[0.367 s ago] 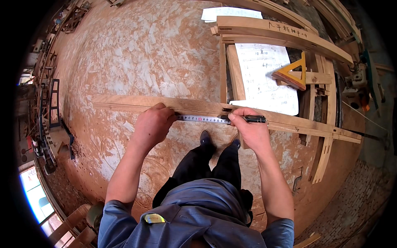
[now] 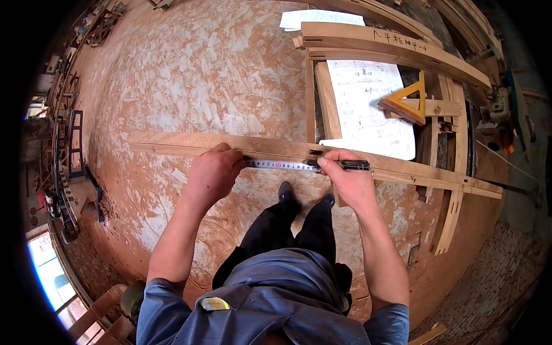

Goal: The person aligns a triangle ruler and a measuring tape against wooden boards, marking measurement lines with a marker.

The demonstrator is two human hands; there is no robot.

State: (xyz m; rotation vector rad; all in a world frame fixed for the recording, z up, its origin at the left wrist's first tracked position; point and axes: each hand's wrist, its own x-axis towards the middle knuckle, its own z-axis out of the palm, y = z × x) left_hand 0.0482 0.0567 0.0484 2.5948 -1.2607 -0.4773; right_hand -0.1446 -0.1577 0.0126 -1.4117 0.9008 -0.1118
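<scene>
A long wooden board [image 2: 270, 147] with a dark lengthwise line stretches across in front of me. Along its near edge lies the white blade of a tape measure [image 2: 279, 165], stretched between my hands. My left hand [image 2: 214, 174] is closed at the blade's left end, fingers curled over the board's near edge; the palm hides what lies beneath. In my right hand [image 2: 349, 179] a black pen [image 2: 355, 165] is pinched, its tip side pointing left toward the tape and a dark slot in the board. The right fingers also rest at the tape's right end.
Under the board's right part stands a wooden frame [image 2: 454, 210]. On it lie written paper sheets [image 2: 368, 98], a yellow triangular square [image 2: 411, 102] and a thick marked beam [image 2: 397, 49]. A power tool [image 2: 497, 109] sits at far right. My shoes [image 2: 286, 191] stand below.
</scene>
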